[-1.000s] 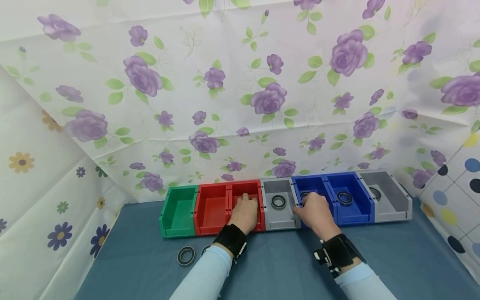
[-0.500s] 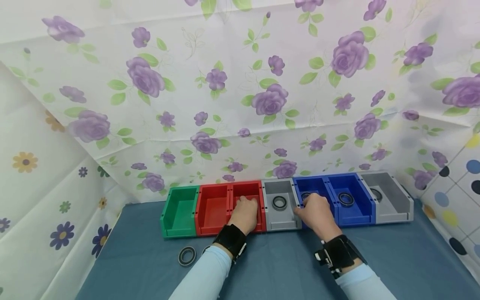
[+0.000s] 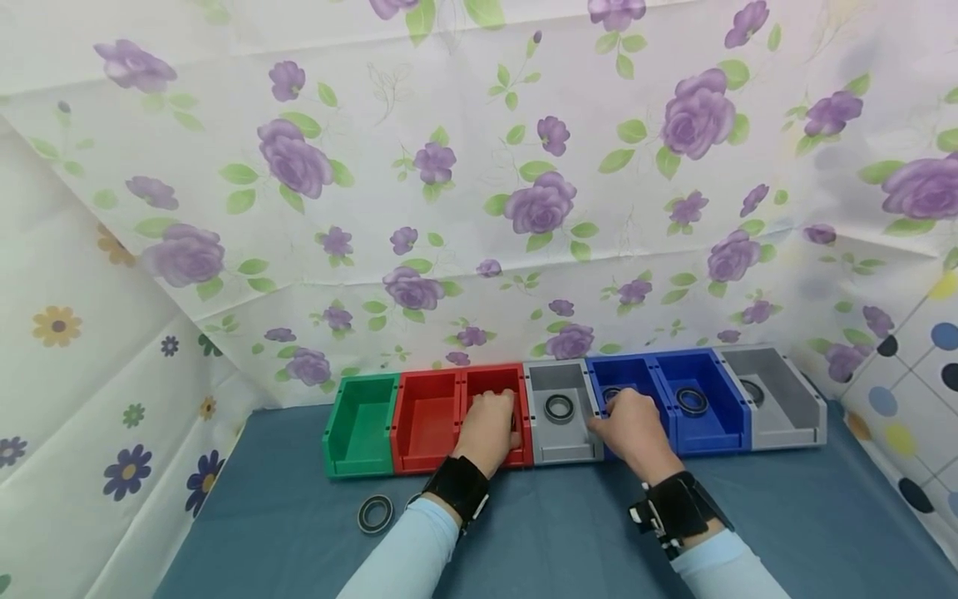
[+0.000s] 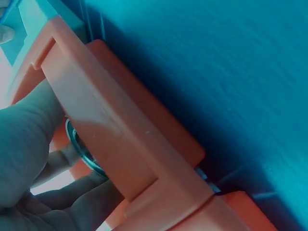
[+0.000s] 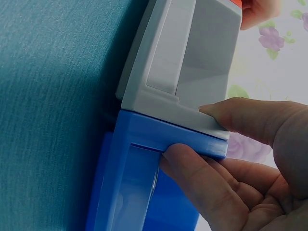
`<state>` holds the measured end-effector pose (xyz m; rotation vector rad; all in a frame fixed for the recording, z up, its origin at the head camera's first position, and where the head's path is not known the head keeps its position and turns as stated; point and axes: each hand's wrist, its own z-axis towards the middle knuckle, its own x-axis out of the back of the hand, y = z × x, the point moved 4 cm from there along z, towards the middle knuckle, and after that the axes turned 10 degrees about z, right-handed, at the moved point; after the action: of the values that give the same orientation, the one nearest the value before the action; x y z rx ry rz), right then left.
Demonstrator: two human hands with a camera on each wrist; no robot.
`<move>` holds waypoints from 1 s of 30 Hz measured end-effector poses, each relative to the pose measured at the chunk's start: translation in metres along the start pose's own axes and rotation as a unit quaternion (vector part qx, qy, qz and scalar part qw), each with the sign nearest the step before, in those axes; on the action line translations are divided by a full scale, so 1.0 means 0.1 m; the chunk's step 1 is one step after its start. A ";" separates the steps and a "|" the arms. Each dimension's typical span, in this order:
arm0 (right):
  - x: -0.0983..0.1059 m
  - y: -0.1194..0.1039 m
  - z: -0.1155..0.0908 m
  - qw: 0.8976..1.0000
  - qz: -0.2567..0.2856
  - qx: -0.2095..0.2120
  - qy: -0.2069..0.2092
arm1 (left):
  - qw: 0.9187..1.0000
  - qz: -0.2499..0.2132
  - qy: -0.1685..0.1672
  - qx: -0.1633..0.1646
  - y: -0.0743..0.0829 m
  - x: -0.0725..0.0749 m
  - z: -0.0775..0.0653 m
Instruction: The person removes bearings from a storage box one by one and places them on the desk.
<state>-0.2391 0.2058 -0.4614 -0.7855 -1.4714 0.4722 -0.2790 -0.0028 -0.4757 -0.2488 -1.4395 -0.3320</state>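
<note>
In the head view my left hand [image 3: 487, 431] reaches into the right red bin [image 3: 526, 445]. Its thumb and fingers close round a bearing [image 4: 83, 149], seen in the left wrist view behind the bin's front wall and partly hidden by it. My right hand [image 3: 634, 430] pinches the adjoining side walls of the grey bin [image 5: 159, 103] and the blue bin [image 5: 129, 178]. Its thumb lies on the grey side and its fingers on the blue side. Another bearing [image 3: 610, 394] in that blue bin is partly covered by this hand.
A green bin [image 3: 362, 424] and another red bin [image 3: 427, 420] stand left in the row. Bearings lie in the middle grey bin [image 3: 559, 408], right blue bin [image 3: 692, 402] and end grey bin [image 3: 753, 393]. A loose bearing [image 3: 375, 514] lies on the blue cloth, another beside my left sleeve.
My left hand has turned slightly within the red bin, and its thumb now shows near the right wall. The right hand keeps its grip on the walls. The head view has shifted slightly.
</note>
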 end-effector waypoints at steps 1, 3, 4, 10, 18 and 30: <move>0.00 0.00 0.00 1.000 0.000 0.000 0.001 | 1.000 -0.004 0.004 -0.001 0.00 0.01 -0.01; 0.00 -0.01 0.00 1.000 0.000 0.001 0.001 | 1.000 -0.008 0.013 -0.004 0.00 0.04 -0.02; 0.00 -0.01 -0.01 1.000 0.001 0.003 0.001 | 1.000 -0.006 0.018 -0.005 0.00 0.06 -0.03; -0.01 0.00 -0.01 1.000 0.001 0.005 -0.003 | 0.998 -0.001 0.055 -0.014 -0.03 0.19 -0.09; -0.01 0.00 0.00 1.000 -0.004 0.010 0.000 | 0.993 -0.017 0.115 -0.011 -0.13 0.40 -0.19; 0.00 -0.01 -0.01 1.000 -0.002 0.007 -0.004 | 0.966 -0.183 0.182 0.011 -0.33 0.64 -0.43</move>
<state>-0.2380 0.2051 -0.4609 -0.7711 -1.4764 0.4825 -0.2451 -0.0536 -0.4180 0.0986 -1.1180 -0.6276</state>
